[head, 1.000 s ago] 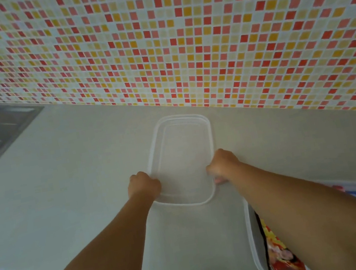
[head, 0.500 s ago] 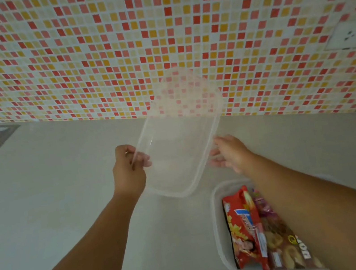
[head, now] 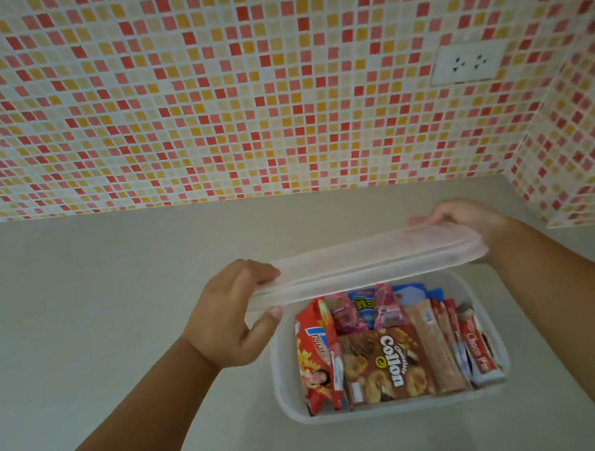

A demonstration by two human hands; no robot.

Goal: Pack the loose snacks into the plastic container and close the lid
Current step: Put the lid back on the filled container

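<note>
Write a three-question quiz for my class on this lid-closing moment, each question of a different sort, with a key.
1. True or false: the lid is already pressed shut on the container.
2. Which hand holds which end of the lid? A) left hand the left end, right hand the right end; B) both hands the left end; C) only the right hand holds it.
3. Fill in: the brown pack in the container reads "____".

Key
1. False: the lid is held above the container's far side, and the snacks still show.
2. A
3. Collon
</note>
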